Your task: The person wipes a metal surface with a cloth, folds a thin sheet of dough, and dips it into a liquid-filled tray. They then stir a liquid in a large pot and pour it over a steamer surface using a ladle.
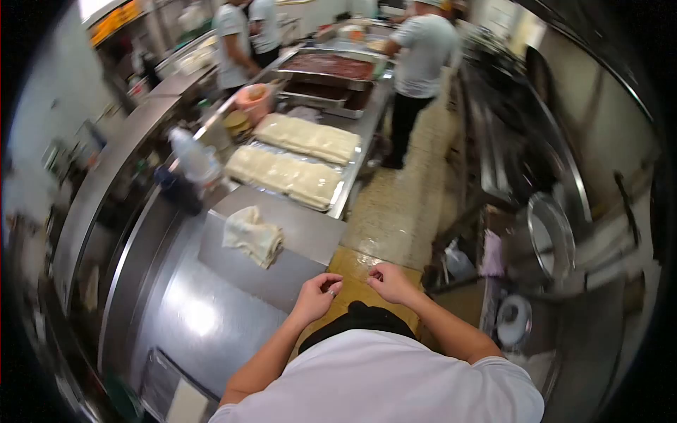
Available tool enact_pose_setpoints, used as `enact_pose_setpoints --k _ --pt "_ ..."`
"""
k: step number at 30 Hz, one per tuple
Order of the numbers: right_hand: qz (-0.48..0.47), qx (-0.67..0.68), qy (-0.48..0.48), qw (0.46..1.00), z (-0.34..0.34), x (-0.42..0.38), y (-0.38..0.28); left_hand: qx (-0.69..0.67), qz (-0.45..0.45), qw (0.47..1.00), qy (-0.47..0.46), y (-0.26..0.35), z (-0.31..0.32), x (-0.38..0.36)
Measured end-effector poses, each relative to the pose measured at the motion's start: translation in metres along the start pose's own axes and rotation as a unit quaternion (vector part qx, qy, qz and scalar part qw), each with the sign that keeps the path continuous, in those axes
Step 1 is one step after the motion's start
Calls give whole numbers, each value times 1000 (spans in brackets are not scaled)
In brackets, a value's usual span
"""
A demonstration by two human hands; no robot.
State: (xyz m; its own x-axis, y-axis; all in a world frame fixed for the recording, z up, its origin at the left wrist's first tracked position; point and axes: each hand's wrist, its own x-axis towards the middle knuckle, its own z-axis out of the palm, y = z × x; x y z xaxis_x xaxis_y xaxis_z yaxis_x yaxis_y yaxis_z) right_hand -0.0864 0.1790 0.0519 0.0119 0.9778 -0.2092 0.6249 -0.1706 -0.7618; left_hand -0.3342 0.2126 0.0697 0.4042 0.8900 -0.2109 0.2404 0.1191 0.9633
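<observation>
My left hand [317, 297] hangs in front of my body, near the edge of the steel table [211, 310]. Its fingers are loosely bent, with a gap to the thumb and nothing visible between them. Level with it, over the yellowish floor, is my right hand [393, 284], also loosely bent and holding nothing that I can see. The two hands are apart. A crumpled pale cloth [254, 236] lies on the table, ahead and left of my left hand. Beyond it, two long pale slabs [285, 175], dough-like in look, lie on a shiny tray.
Farther along stand trays of reddish-brown food [328, 65] and a pink bucket [254, 102]. A plastic bottle [194, 158] is at the table's left side. Co-workers stand beyond, one in the aisle [423, 56]. A large metal pot [552, 236] is at right.
</observation>
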Motion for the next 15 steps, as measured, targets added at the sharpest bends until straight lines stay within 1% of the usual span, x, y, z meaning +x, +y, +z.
enact_pose_setpoints --k 3,4,6,7,9,10,13,15 --pt "113 55 42 991 10 -63 -3 10 -32 996 -82 0 6 -7" --pt "88 35 77 993 22 -79 6 0 -22 994 -109 -11 13 -9" --pt "132 53 102 985 39 -114 11 -21 -2 987 -157 -34 32 -13" --pt "156 63 112 979 44 -130 8 -8 -3 981 -195 -32 41 -17" --pt "169 54 132 975 51 -161 0 23 -7 962 -273 -30 59 -31" --pt "179 52 145 972 55 -176 -3 17 -25 953 -301 -30 69 -37" --pt "207 50 196 957 59 -219 -11 48 10 924 -379 -19 96 -55" --pt "226 58 246 941 66 -246 -5 48 17 911 -409 -26 115 -63"
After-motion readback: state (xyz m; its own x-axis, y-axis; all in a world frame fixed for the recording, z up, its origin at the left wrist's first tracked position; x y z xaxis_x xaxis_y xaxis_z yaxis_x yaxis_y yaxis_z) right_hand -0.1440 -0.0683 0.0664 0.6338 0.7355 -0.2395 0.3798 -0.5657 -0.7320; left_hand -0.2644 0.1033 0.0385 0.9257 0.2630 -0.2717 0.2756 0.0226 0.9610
